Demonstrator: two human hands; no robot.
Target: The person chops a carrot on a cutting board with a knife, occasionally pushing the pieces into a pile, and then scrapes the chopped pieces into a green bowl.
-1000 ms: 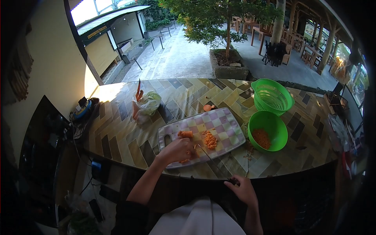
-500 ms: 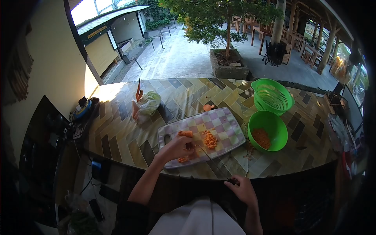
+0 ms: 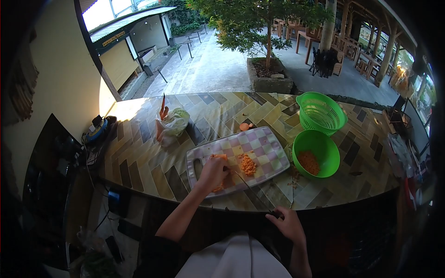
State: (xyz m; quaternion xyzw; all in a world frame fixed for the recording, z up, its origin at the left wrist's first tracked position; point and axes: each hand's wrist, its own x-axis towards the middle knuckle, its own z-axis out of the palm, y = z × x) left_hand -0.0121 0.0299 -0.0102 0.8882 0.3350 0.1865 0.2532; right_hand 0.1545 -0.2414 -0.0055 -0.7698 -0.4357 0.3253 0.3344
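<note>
My left hand (image 3: 214, 172) is closed over the carrot at the left part of the checkered cutting board (image 3: 272, 156). An orange carrot piece (image 3: 219, 156) shows just beyond its knuckles, and more carrot (image 3: 218, 189) lies beneath the hand; the fingers hide much of what they grip. At the table's front edge, my right hand (image 3: 288, 224) is wrapped round the dark handle of a knife. The thin knife blade (image 3: 250, 187) slants up and left over the board, its tip near my left fingertips. Diced carrot (image 3: 248, 164) sits in a pile at mid-board.
A green bowl (image 3: 330, 160) with chopped carrot inside stands right of the board, a green colander (image 3: 322, 113) behind it. Carrot ends (image 3: 245, 126) lie past the board. At the back left are a plastic bag (image 3: 175, 122) and whole carrots (image 3: 161, 132). Scraps (image 3: 295, 176) lie beside the bowl.
My left hand has moved slightly up and forward on the board, now covering more of the carrot piece there. My right hand and the knife have barely moved.
</note>
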